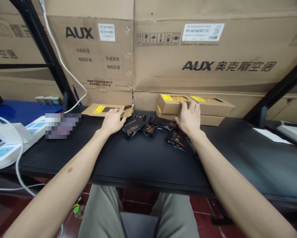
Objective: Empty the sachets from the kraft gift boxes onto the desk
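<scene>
The left hand lies open, its fingertips at the edge of a flat kraft card with a yellow label, while the right hand rests unclenched on a stacked kraft box, also yellow-labelled. Black sachets with small gold print lie scattered between the hands near the back edge of the black worktop, against cartons printed "AUX 奥克斯空调".
</scene>
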Motion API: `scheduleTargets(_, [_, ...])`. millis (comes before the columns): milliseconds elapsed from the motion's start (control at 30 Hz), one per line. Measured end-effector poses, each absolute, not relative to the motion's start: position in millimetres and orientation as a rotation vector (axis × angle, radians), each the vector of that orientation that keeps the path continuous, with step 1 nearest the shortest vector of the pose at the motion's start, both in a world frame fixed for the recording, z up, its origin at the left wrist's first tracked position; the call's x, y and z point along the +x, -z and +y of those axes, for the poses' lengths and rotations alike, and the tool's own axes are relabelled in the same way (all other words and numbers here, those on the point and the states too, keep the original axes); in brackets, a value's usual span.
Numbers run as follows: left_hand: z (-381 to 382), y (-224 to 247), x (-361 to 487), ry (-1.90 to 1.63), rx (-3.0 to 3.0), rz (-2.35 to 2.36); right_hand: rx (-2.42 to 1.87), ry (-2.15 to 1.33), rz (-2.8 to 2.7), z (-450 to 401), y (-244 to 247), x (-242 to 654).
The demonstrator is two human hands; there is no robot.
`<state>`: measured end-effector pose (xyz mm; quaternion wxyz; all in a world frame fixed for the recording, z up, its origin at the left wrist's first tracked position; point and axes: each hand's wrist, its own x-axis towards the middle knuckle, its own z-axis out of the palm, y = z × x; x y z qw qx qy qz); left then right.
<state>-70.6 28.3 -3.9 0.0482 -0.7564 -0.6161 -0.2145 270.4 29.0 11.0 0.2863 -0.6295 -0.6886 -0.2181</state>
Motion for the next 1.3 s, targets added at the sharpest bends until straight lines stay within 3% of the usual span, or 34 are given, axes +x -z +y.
scheduleTargets(300, [16,-5,-42,0.795,-2.695,-1.534,-1.614,0.570,-1.764,33,-7,273])
scheduleTargets(533, [0,-1,-23,0.781,-2.905,-1.532,-1.605,0.577,-1.721,23,-13,264])
scheduleTargets(700, [-14,0,-6,0.957,-2.952,-1.513,-1.547,0.580,-1.726,15,-20,257])
scheduleTargets(967, [-1,0,5,1.700,-2.604,-1.775,-1.382,0.595,-1.851,-9,-29,229])
scheduleTargets(1167, [-1,-17,-9,2.933,-2.495,-1.825,-1.226,0.633,-2.015,-24,-24,204])
scheduleTargets(1300, [-9,-24,-9,3.100,-2.584,-1.692,-1.147,0.616,-2.079,-28,-22,197])
